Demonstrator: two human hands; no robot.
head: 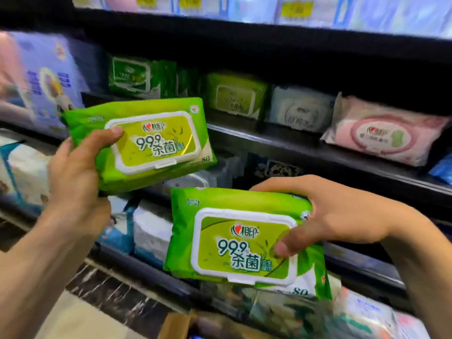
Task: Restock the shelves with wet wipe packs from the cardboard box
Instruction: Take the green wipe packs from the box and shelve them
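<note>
My left hand grips a green wet wipe pack by its left end, tilted, in front of the middle shelf. My right hand holds a second green wet wipe pack by its right end, lower and nearer to me. Each pack has a white-rimmed yellow-green flip lid facing me. On the shelf behind stands a matching green pack. A brown corner of the cardboard box shows at the bottom edge.
The middle shelf also carries darker green packs, a white pack and a pink pack. Large tissue bundles stand at the left. Lower shelves hold white and blue packages. Dark marble floor lies below.
</note>
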